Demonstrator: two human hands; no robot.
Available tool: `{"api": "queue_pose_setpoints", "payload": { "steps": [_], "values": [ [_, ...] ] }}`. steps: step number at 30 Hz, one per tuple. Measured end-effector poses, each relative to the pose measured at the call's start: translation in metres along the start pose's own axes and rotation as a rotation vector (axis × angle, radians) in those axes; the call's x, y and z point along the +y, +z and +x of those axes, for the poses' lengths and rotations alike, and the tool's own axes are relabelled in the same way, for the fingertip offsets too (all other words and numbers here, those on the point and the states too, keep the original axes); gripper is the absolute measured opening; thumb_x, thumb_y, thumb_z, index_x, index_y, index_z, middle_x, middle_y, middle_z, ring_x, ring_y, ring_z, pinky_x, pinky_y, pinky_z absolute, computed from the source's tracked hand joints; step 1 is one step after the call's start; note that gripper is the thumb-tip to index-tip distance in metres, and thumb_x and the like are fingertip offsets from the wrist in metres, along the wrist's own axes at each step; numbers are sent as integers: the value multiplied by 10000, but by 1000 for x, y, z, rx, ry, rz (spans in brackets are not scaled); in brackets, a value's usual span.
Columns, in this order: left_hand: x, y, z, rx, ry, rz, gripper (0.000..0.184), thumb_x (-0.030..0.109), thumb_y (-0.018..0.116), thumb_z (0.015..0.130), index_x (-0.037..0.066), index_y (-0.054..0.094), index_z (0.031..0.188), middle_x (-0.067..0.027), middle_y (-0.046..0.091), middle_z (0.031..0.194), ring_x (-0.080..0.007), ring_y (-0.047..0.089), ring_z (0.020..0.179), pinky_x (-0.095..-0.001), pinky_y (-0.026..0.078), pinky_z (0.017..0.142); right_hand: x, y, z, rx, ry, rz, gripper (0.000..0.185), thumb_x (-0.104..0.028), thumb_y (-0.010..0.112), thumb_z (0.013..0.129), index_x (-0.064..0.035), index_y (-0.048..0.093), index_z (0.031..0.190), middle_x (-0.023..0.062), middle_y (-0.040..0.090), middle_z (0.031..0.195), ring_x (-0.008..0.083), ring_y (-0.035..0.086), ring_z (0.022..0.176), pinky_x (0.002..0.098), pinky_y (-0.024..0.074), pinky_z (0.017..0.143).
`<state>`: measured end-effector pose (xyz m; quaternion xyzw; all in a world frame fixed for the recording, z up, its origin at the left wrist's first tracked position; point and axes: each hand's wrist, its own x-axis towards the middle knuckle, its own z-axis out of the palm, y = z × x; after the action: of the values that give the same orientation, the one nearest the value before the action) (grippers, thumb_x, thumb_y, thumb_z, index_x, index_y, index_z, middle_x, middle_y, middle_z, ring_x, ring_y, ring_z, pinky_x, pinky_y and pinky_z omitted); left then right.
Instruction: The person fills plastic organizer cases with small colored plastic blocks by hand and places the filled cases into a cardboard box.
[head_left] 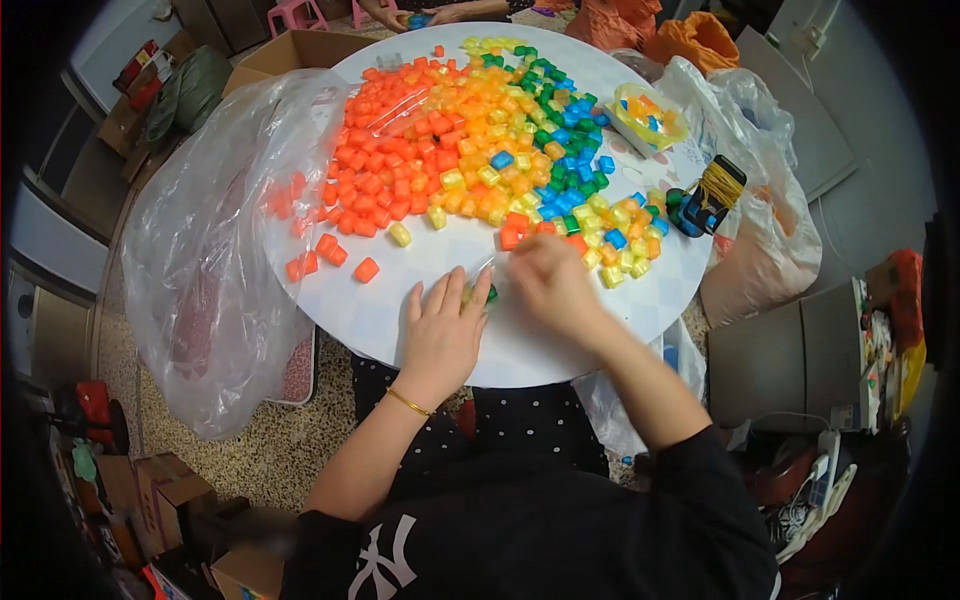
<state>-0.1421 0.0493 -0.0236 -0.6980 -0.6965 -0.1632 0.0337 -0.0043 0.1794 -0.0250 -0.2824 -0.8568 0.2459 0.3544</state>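
My left hand (445,325) lies near the table's front edge with its fingers stretched out and apart. A green cube (491,294) shows beside its index finger, and a piece of clear plastic film (487,264) is at its fingertips. My right hand (553,287) is to the right, smeared by motion, its fingers curled toward the film; what they hold, if anything, cannot be made out. Just beyond it are a few orange-red cubes (511,238). A mixed group of yellow, orange, blue and green cubes (625,240) lies to its right.
Loose coloured cubes (440,150) cover much of the white round table (440,350). A yellow-rimmed container (650,118) and a black holder with yellow ties (715,195) stand right. A large clear bag (225,240) hangs left. Another person's hands (440,15) are at the far side.
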Motion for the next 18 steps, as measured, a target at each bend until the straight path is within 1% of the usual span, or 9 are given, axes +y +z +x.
{"api": "queue_pose_setpoints", "payload": {
  "steps": [2, 5, 7, 9, 11, 13, 15, 17, 18],
  "values": [
    [0, -4, 2, -28, -15, -16, 525, 222, 567, 847, 93, 412, 1332, -180, 468, 1260, -276, 428, 1188, -537, 265, 1005, 23, -31, 35, 79, 94, -95, 112, -66, 627, 772, 13, 653, 847, 147, 623, 888, 297, 608, 810, 360, 488, 725],
    [5, -5, 6, -44, -18, 11, 504, 235, 575, 845, 89, 442, 1308, -186, 470, 1241, -286, 430, 1176, -555, 261, 1003, 47, -49, 62, -183, 88, -138, 133, -50, 623, 752, 34, 656, 850, 159, 634, 924, 300, 619, 859, 349, 492, 738],
    [5, -6, 10, -29, -19, 65, 490, 240, 578, 843, 85, 461, 1293, -188, 470, 1233, -291, 432, 1168, -563, 260, 1001, 60, -49, 73, -444, -72, -294, 147, -40, 618, 725, 36, 664, 843, 174, 640, 934, 313, 617, 891, 349, 493, 757],
    [4, -7, 10, -4, -6, 42, 471, 243, 583, 844, 81, 481, 1275, -186, 482, 1240, -292, 448, 1153, -508, 300, 999, 61, -44, 80, -502, -65, -347, 164, -48, 626, 697, 32, 672, 833, 180, 642, 912, 322, 616, 868, 360, 494, 758],
    [1, -2, 10, 5, -1, 18, 459, 234, 589, 839, 78, 496, 1260, -187, 490, 1229, -294, 458, 1138, -493, 309, 996, 52, -42, 84, -523, 236, -370, 186, -56, 628, 704, 32, 670, 862, 175, 644, 914, 324, 616, 849, 367, 495, 752],
    [-1, 4, 7, 27, 10, -2, 447, 224, 594, 833, 75, 510, 1246, -188, 499, 1217, -296, 467, 1122, -477, 318, 993, 45, -40, 78, -463, 129, -417, 213, -91, 649, 715, 22, 662, 895, 162, 647, 886, 308, 618, 798, 362, 497, 695],
    [-2, 7, 4, 113, 36, -60, 410, 191, 612, 811, 49, 542, 1189, -191, 514, 1195, -311, 485, 1090, -443, 330, 985, 25, -36, 55, 35, 128, -253, 243, -137, 680, 723, 2, 650, 919, 135, 644, 834, 281, 611, 747, 353, 490, 658],
    [-2, 9, 4, 120, 11, -83, 409, 177, 619, 801, 36, 538, 1176, -193, 516, 1194, -318, 491, 1078, -440, 335, 978, -10, -19, 26, 62, 233, -52, 257, -151, 718, 699, -19, 637, 904, 107, 619, 787, 254, 579, 723, 355, 469, 655],
    [-1, 9, 4, 135, 6, -105, 408, 163, 626, 790, 24, 534, 1162, -194, 518, 1192, -325, 496, 1067, -437, 340, 972, -9, -1, 9, 94, -19, -70, 230, -140, 731, 682, -34, 645, 867, 100, 597, 787, 254, 556, 731, 358, 448, 660]
  ]
}}
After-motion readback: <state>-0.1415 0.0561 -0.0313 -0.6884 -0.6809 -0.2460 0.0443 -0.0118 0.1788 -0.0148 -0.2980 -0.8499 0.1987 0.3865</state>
